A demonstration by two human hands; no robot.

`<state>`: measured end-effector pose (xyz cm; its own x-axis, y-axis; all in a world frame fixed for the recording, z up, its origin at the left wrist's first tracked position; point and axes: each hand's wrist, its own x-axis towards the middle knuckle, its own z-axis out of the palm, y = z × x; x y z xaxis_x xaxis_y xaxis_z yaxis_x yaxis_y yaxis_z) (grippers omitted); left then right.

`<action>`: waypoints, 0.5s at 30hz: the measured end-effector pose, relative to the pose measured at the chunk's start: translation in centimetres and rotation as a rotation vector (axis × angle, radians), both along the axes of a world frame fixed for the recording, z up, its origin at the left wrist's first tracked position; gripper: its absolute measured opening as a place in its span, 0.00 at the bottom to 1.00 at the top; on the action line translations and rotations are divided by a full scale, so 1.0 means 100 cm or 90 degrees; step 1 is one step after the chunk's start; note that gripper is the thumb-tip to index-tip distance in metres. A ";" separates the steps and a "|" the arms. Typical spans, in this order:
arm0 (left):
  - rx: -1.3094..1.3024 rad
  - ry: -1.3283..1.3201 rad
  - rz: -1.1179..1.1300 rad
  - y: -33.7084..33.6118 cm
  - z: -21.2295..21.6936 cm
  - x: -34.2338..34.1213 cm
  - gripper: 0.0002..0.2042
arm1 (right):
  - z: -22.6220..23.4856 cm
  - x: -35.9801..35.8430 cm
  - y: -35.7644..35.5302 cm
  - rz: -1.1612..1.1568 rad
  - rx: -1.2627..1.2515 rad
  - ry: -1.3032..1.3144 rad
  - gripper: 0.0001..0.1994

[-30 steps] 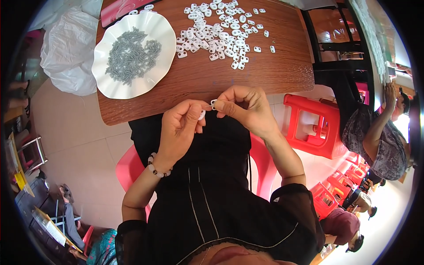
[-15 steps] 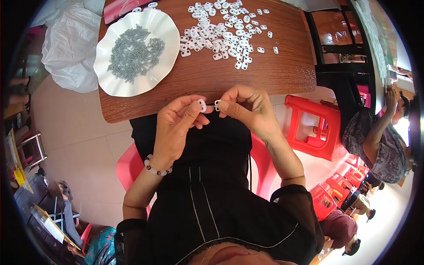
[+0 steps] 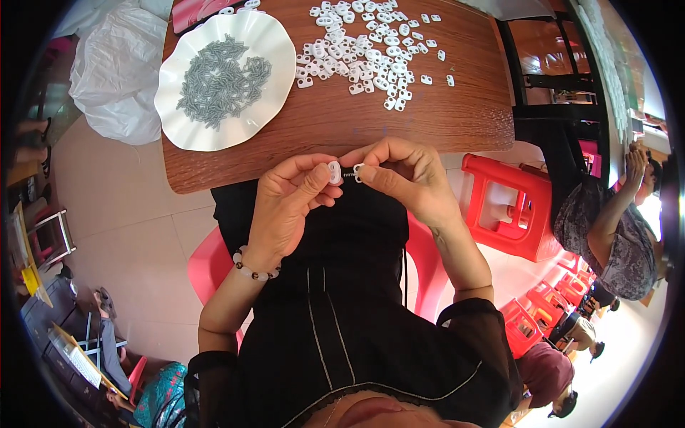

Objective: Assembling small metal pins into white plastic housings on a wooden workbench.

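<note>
Well, right now your right hand (image 3: 417, 189) covers part of the small white link (image 3: 359, 169), and you can't tell whether the dark coil-like spring (image 3: 348, 175) is seated in it. The fingers of your left hand (image 3: 285, 203) hide the back of the white oval piece (image 3: 334, 172), too. Over at the table (image 3: 449, 118), the pink panel (image 3: 203, 9) by the far left corner is cut off by the view, and the heap of white pieces (image 3: 335, 51) toward the far edge overlaps too tightly to separate. Now the grip: your left thumb and fingers pinch the oval piece, two holes showing; your right thumb presses the link against a bent forefinger. Both parts sit just off the near edge, the spring between them. Along the left edge, the wavy white plate (image 3: 214, 141) carries small grey springs (image 3: 225, 85). Blue marks (image 3: 385, 131) near the front are too faint to read.
</note>
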<state>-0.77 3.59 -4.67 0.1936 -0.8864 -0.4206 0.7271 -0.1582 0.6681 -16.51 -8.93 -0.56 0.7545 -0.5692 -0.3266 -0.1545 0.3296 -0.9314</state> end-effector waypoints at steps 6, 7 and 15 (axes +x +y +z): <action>-0.008 -0.017 0.000 -0.001 0.001 -0.001 0.13 | 0.000 -0.001 0.000 0.004 0.008 -0.005 0.02; -0.010 -0.023 -0.001 -0.001 0.000 -0.001 0.13 | -0.001 -0.001 0.000 0.003 0.014 -0.013 0.02; -0.021 -0.022 0.009 -0.002 -0.002 -0.001 0.13 | -0.001 0.000 0.004 -0.016 0.025 -0.024 0.02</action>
